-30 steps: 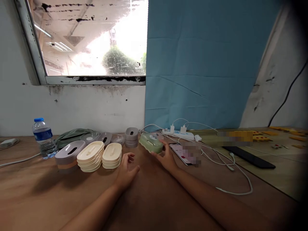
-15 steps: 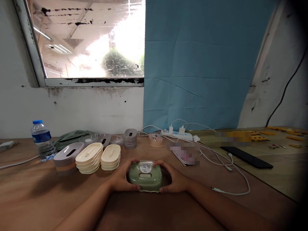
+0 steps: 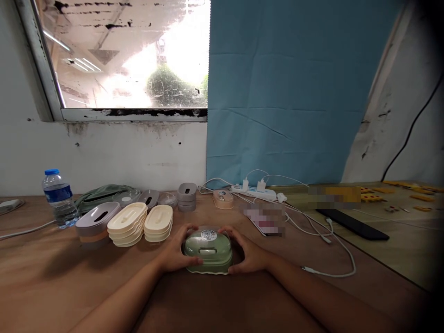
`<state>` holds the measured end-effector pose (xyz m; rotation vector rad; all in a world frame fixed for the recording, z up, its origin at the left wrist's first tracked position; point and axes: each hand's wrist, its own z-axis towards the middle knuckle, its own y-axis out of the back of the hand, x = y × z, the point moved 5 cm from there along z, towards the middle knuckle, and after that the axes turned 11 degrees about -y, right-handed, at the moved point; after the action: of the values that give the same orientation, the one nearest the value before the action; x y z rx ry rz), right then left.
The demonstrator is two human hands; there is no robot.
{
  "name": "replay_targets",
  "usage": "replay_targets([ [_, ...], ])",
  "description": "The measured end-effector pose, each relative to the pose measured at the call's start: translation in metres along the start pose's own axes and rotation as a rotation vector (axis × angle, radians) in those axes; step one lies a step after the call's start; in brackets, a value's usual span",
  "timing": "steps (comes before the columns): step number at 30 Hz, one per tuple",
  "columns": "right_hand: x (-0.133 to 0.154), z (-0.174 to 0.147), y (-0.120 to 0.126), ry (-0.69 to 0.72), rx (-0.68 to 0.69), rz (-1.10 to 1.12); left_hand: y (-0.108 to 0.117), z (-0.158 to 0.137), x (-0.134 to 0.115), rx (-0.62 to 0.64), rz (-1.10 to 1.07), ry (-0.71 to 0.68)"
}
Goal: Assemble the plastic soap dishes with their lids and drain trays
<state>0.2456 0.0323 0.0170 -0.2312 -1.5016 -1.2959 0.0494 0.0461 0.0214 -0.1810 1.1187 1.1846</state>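
Between my hands, on the brown tabletop, is a green lidded soap box (image 3: 208, 259) with rounded corners. A round white label is stuck on its top, and a narrow slot shows below that. My left hand (image 3: 175, 252) is wrapped round its left end, thumb along the front edge and fingers at the back corner. Round the right end curls my right hand (image 3: 250, 253), with the thumb at the front corner and the fingertips at the back. The box's underside is hidden.
To the left stand cream tray stacks (image 3: 158, 223), a mauve slotted stack (image 3: 99, 222) and a water bottle (image 3: 59, 199). Grey slotted pieces (image 3: 187, 196) and a pink box (image 3: 223, 198) sit farther back. A power strip (image 3: 258, 192), white cables (image 3: 333, 273) and a phone (image 3: 265, 221) lie right.
The box's top has tilted slightly, showing more of its front side. Both hands keep hold of it. The whole view has shifted a little.
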Motion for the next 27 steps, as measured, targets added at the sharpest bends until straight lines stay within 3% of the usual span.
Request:
replay_targets([
  [8, 0.0, 0.002, -0.002, -0.008, 0.048, 0.043, 0.01, 0.001, -0.005, -0.132, 0.183, -0.116],
  [18, 0.004, 0.002, -0.001, -0.027, 0.037, 0.045, 0.016, 0.001, -0.009, -0.184, 0.19, -0.127],
  [22, -0.006, 0.002, -0.001, -0.076, 0.023, 0.016, 0.016, 0.001, -0.001, -0.227, 0.053, -0.072],
  [27, -0.001, 0.002, 0.0, -0.057, 0.031, 0.007, 0.025, 0.01, 0.001, -0.51, -0.226, -0.017],
])
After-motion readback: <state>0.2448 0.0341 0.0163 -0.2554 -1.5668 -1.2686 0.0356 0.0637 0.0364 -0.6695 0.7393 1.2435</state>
